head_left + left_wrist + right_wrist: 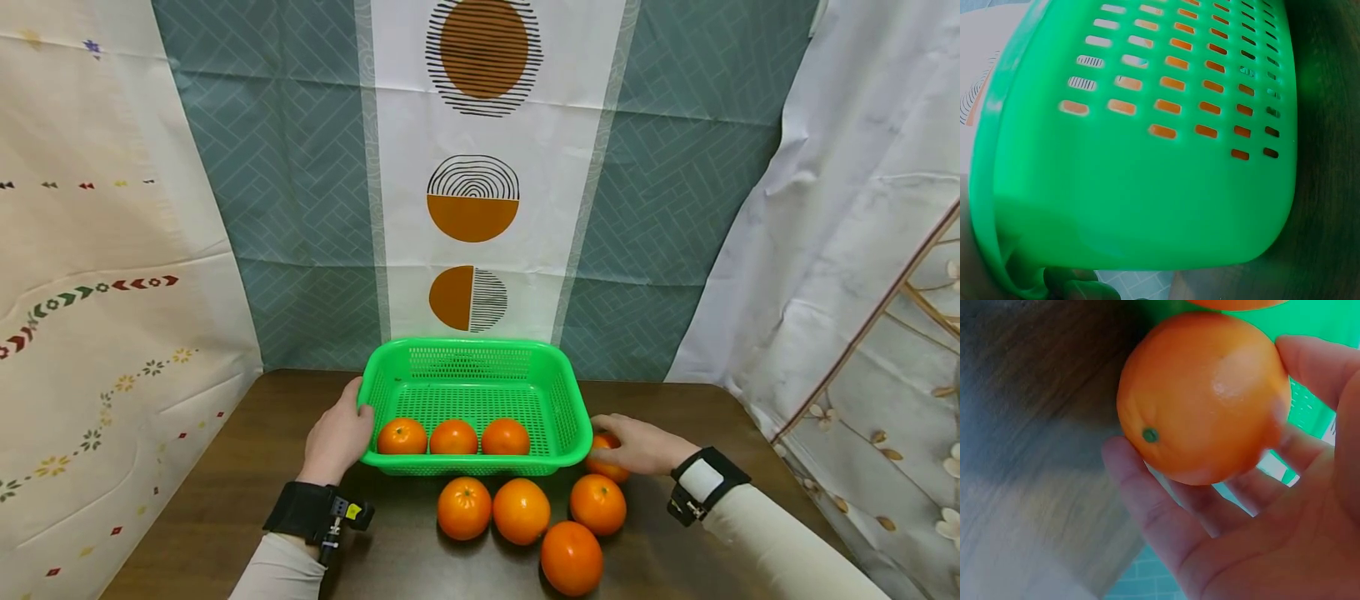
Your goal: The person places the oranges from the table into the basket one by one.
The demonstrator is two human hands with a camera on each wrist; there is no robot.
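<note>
Looking at a dark brown wood-look table [225, 500] backed by teal herringbone cloth [300, 167], with a white middle panel [472, 254] showing brown-and-black round designs [483, 46]. Also getting cream cloth [97, 233] with little flowers [52, 467] and chevrons [131, 285] on the left, plus pale floral cloth [847, 233] hanging in folds on the right.

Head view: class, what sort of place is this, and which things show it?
Probably a makeshift indoor recording corner rather than an ordinary kitchen: patterned cloths hang behind and beside a brown table, and the person wears a small wrist-worn device.
</note>
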